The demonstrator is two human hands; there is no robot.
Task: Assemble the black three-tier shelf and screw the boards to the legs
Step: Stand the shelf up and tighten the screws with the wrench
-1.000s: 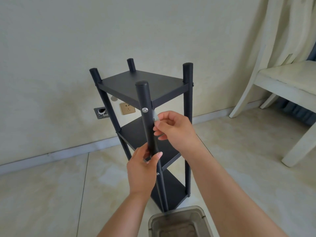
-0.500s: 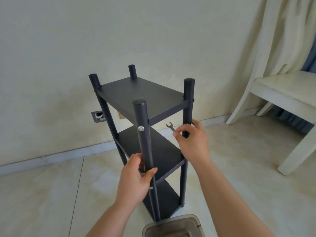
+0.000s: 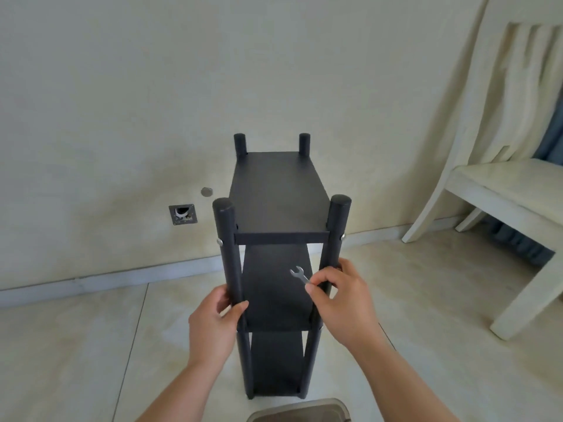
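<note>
The black three-tier shelf [image 3: 278, 193] stands upright on the floor, square to me, with all three boards between its four round legs. My left hand [image 3: 213, 324] grips the near left leg [image 3: 227, 239] just above the middle board. My right hand [image 3: 341, 300] curls round the near right leg [image 3: 336, 226] at about the same height and also pinches a small silver wrench [image 3: 299, 274], whose open jaw points up and left. Silver screw heads [image 3: 343, 237] show on the outer sides of both near legs, level with the top board.
A translucent plastic bin [image 3: 300, 411] sits on the tiled floor at the bottom edge, just in front of the shelf. A cream chair [image 3: 499, 190] stands to the right under a curtain. The wall behind carries an open socket box [image 3: 182, 214] left of the shelf.
The shelf has turned from a corner-on angle to face me squarely. My right hand moved from the near leg's screw to the right leg, wrench still held; my left hand kept its leg.
</note>
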